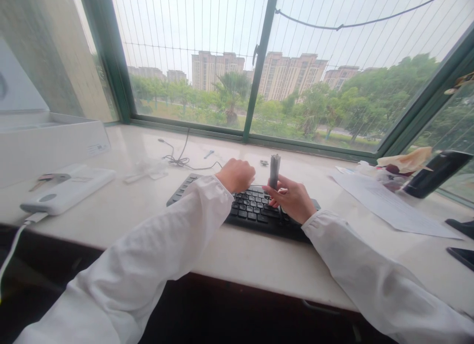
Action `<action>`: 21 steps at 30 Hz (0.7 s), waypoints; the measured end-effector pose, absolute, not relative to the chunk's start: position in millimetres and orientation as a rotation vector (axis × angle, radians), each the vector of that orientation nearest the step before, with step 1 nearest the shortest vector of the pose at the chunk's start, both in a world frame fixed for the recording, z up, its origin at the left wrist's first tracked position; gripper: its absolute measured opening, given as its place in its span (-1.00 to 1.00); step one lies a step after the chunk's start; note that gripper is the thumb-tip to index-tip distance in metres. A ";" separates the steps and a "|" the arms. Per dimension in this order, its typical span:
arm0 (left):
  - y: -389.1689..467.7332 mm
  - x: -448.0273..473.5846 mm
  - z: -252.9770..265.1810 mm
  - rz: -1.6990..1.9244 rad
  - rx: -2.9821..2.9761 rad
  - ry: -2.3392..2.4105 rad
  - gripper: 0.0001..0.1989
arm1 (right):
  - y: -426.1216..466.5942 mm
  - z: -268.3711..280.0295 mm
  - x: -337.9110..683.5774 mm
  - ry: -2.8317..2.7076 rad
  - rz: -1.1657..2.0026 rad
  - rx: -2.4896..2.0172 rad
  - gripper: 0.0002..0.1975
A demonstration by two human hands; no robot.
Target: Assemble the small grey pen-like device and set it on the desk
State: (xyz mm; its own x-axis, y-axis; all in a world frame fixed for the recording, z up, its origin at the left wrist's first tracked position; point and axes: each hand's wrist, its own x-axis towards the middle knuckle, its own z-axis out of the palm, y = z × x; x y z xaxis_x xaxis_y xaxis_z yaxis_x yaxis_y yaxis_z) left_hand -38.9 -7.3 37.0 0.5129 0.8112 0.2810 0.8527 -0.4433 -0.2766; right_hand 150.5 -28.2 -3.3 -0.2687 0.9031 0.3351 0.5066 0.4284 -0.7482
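"Hands?"
"Our right hand is gripping a gray cylinder above the keyboard, near the tabletop's front edge. Our left hand, curled, is blocking keys; can't tell if it's holding anything."
"Clutter?"
"Cable lying toward back edge, power bank front-left, paper right."

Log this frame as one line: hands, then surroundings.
left hand: curled over keyboard, contents hidden | right hand: holding grey cylinder upright over keyboard | surroundings: white device at left, paper at right

Matt plastic keyboard, smooth glossy countertop
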 end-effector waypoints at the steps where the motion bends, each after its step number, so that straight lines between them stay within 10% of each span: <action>1: -7.8 -38.9 37.1 -0.144 -2.385 -1.367 -0.66 | -27.5 -3.1 151.7 -1.926 0.687 -1.189 -0.63; 21: -12.5 -34.5 38.0 -0.188 -2.433 -1.314 -0.64 | -22.7 7.0 167.8 -1.846 1.013 -1.201 -0.40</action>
